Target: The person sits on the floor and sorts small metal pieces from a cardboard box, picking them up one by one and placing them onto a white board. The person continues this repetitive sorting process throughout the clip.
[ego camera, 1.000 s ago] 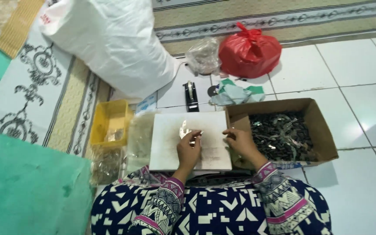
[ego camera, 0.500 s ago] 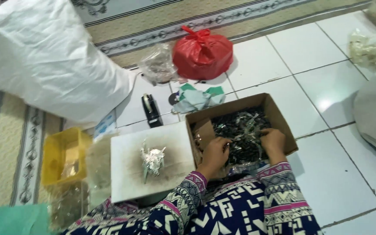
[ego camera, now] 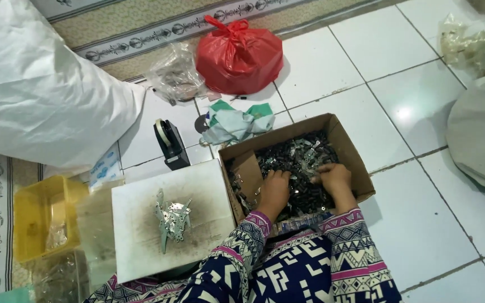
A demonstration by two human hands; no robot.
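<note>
1. The person sits on the tiled floor with both hands down in an open cardboard box (ego camera: 348,147) at about 3 o'clock from their lap; the box holds a heap of small metal parts (ego camera: 296,160), dark and silvery.
2. The left hand (ego camera: 274,192) lies palm-down in the heap with fingers curled into the pieces; whether it has pinched any cannot be told.
3. The right hand (ego camera: 335,178), just beside it, is likewise curled over the parts, its grasp hidden.
4. At 9 o'clock from the box lies a stained white board (ego camera: 141,224) carrying a small cluster of shiny metal pieces (ego camera: 172,219).
5. Farther toward 9 o'clock stands a yellow tub (ego camera: 35,202); a black tape dispenser (ego camera: 169,143) sits at 11 o'clock.
6. Risk, as a judgement: the thin stamped pieces look sharp-edged, so raking bare fingers through them could nick skin, and an overfull scoop could scatter parts onto the tiles.
</note>
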